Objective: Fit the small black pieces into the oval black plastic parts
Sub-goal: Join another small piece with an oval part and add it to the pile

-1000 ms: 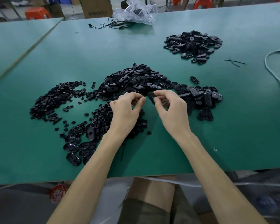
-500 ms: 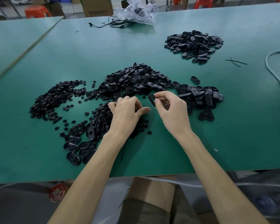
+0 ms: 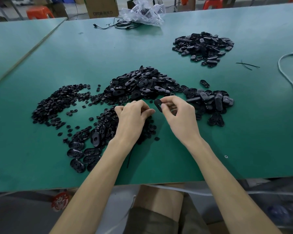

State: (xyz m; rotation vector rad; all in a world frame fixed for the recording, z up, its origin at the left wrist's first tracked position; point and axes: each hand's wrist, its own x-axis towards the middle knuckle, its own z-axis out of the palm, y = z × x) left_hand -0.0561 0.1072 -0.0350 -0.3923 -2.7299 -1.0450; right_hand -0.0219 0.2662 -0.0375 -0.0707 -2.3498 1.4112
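While our right hand (image 3: 181, 115) pinches an oval black part (image 3: 158, 104), our left hand (image 3: 132, 119) curls over small black pieces (image 3: 106, 119) at mid-frame — whether it grips any, we cannot tell.

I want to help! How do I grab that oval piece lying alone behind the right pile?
Pinch the lone oval piece across its long sides, straight down from above: it lies flat, with bare table around it.
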